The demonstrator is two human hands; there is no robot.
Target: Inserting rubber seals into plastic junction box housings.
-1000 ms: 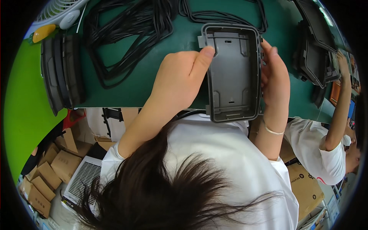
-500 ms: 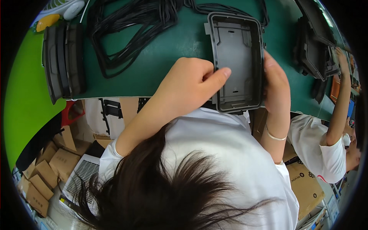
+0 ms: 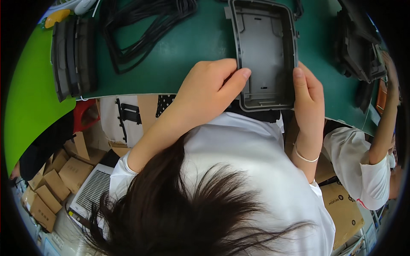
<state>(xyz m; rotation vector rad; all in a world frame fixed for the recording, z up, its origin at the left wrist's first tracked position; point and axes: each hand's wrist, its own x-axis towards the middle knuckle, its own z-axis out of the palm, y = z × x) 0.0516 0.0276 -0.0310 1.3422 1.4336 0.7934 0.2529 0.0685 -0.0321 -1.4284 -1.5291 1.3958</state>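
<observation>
A grey rectangular plastic housing (image 3: pixel 262 55) stands at the front of the table, its open side up and a dark strip around its rim. My left hand (image 3: pixel 213 87) is closed on its left edge, with the thumb lying over the rim. On the opposite edge, my right hand (image 3: pixel 309 91) grips the side wall, thumb on top of the rim and fingers behind it. Both hands are near the housing's lower half. The fingers under and outside the walls are partly hidden.
Thin black rubber-like loops (image 3: pixel 145 32) lie in a heap on the green table (image 3: pixel 183 72). Several dark housing parts (image 3: pixel 74 59) stand in a row at the left. More dark housings (image 3: pixel 358 53) are piled at the right, beside another person's arm (image 3: pixel 384 123).
My right thumb has come over onto the housing's right rim. My left thumb has slid back slightly toward the left edge. The view has shifted, so the table sits higher in it.
</observation>
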